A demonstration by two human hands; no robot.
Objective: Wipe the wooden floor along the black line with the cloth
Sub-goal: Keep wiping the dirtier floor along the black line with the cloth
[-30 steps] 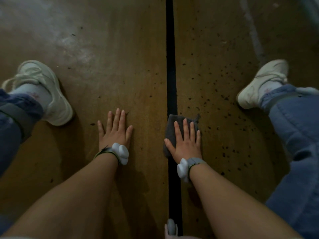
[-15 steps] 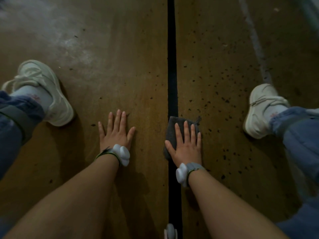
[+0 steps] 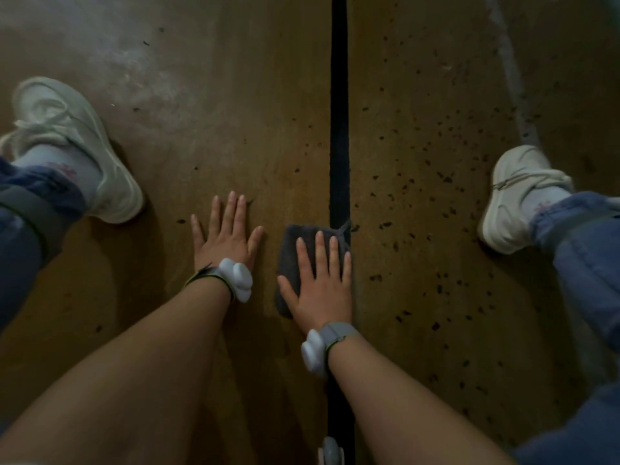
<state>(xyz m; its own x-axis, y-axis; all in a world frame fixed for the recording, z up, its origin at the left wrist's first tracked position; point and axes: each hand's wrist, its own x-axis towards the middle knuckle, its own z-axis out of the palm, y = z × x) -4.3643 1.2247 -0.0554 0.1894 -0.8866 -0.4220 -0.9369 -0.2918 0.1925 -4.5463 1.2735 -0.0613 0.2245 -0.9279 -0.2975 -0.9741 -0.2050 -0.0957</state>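
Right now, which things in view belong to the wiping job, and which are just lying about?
Job: dark grey folded cloth; right hand pressing flat on it; black line; brown wooden floor; left hand flat on the floor.
Not the job: white lace-up shoes; white wrist devices; pale grey stripe.

You had just the one view: your head camera looked steeply down, close over the wooden floor (image 3: 235, 146), black line (image 3: 339, 95) running straight away up mid-frame.
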